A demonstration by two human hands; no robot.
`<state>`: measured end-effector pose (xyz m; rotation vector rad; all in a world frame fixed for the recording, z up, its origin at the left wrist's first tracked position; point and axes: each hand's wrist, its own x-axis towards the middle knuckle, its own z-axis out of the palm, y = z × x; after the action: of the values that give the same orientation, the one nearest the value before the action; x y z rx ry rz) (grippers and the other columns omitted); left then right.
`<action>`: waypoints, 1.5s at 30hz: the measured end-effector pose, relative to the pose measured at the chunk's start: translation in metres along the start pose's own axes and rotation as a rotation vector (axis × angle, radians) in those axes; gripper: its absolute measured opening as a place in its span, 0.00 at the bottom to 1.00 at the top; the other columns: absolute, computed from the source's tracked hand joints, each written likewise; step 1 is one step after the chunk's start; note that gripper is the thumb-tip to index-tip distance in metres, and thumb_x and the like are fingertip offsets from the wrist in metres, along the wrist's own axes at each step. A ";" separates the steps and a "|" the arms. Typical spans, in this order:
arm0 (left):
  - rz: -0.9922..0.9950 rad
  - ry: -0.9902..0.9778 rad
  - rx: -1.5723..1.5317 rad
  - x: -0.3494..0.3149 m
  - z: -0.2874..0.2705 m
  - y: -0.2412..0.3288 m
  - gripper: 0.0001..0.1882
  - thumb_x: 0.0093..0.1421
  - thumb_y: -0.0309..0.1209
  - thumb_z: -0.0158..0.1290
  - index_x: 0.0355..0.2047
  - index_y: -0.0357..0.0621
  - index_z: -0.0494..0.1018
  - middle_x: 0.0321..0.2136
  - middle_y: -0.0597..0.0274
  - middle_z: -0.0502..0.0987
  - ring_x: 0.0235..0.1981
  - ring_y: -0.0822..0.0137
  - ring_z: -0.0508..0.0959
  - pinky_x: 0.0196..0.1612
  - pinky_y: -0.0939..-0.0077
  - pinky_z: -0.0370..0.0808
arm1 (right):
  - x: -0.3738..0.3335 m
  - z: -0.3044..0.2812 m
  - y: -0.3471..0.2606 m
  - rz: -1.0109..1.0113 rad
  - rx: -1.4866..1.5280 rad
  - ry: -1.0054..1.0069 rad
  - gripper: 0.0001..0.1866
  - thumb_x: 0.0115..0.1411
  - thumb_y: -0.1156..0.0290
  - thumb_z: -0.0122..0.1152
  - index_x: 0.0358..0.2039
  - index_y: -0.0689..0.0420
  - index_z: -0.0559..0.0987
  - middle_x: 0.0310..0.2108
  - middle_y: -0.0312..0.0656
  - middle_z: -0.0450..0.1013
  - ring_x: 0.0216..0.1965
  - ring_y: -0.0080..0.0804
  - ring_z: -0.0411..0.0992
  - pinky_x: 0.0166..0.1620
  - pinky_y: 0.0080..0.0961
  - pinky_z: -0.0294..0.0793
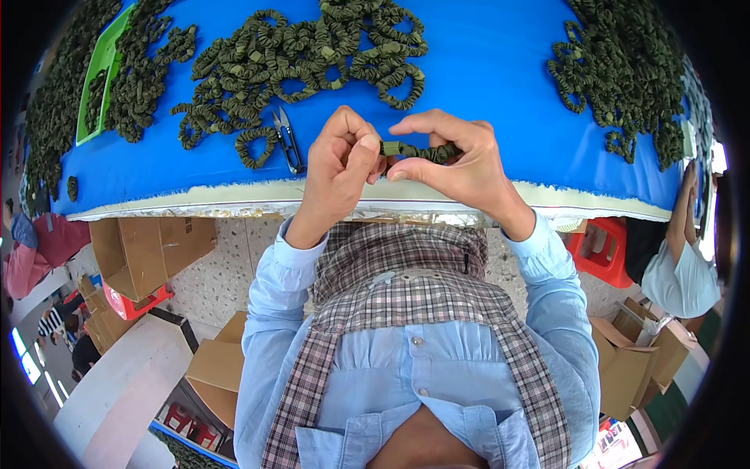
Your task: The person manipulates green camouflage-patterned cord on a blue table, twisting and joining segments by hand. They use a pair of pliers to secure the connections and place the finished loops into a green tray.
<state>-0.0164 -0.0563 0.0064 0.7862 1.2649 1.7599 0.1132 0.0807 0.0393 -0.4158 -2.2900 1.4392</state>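
Note:
Between my two hands, above the near edge of the blue-covered table, is a dark green scrunchie (pixel 426 152). My left hand (pixel 341 160) pinches its left end, where a smooth lighter band shows, between thumb and curled fingers. My right hand (pixel 461 156) curves around the gathered right side, thumb below and index finger above; its other fingers are partly hidden. Just left of my left hand lie small thread snips (pixel 287 141) with dark handles, blades pointing away. A loose pile of finished-looking green scrunchies (pixel 289 66) spreads beyond my hands.
More scrunchies heap at the right (pixel 625 78) and far left, around a green plastic tray (pixel 104 74). Cardboard boxes (pixel 156 246) and red stools (pixel 600 252) stand below the table edge. Another person's arm (pixel 681 211) rests at the far right.

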 end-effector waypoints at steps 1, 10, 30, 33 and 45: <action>0.042 -0.010 0.057 0.000 0.001 -0.001 0.07 0.66 0.28 0.45 0.31 0.42 0.61 0.19 0.69 0.65 0.18 0.82 0.63 0.23 0.86 0.63 | 0.001 0.001 -0.002 -0.024 -0.026 -0.013 0.14 0.47 0.67 0.74 0.33 0.58 0.82 0.19 0.34 0.74 0.16 0.13 0.62 0.18 0.16 0.57; 0.113 -0.053 0.110 0.006 0.003 -0.007 0.07 0.66 0.27 0.44 0.30 0.43 0.61 0.20 0.67 0.67 0.19 0.81 0.65 0.21 0.85 0.62 | 0.001 0.001 0.000 0.087 0.156 -0.029 0.07 0.51 0.71 0.69 0.29 0.60 0.82 0.23 0.33 0.77 0.21 0.14 0.69 0.22 0.13 0.64; 0.041 0.046 -0.148 0.036 0.011 -0.055 0.05 0.66 0.23 0.36 0.36 0.41 0.63 0.21 0.65 0.67 0.20 0.77 0.68 0.26 0.80 0.70 | 0.013 -0.002 0.051 0.177 0.626 -0.106 0.22 0.62 0.68 0.59 0.53 0.63 0.69 0.34 0.36 0.72 0.37 0.24 0.71 0.43 0.23 0.71; 0.023 0.010 -0.149 0.037 0.009 -0.052 0.05 0.65 0.23 0.36 0.37 0.40 0.63 0.23 0.62 0.71 0.20 0.75 0.70 0.25 0.80 0.70 | 0.015 -0.004 0.059 0.223 0.697 -0.102 0.24 0.63 0.64 0.58 0.55 0.64 0.67 0.32 0.37 0.71 0.35 0.24 0.71 0.42 0.24 0.72; -0.097 0.125 -0.302 0.047 0.007 -0.046 0.08 0.58 0.19 0.39 0.39 0.40 0.63 0.24 0.58 0.74 0.21 0.71 0.72 0.25 0.80 0.69 | 0.020 -0.015 0.064 0.269 0.795 -0.181 0.23 0.62 0.69 0.58 0.56 0.62 0.66 0.33 0.36 0.70 0.33 0.20 0.69 0.38 0.18 0.70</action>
<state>-0.0213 -0.0041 -0.0339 0.4418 1.0624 1.8855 0.1050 0.1282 -0.0090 -0.3532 -1.6104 2.4335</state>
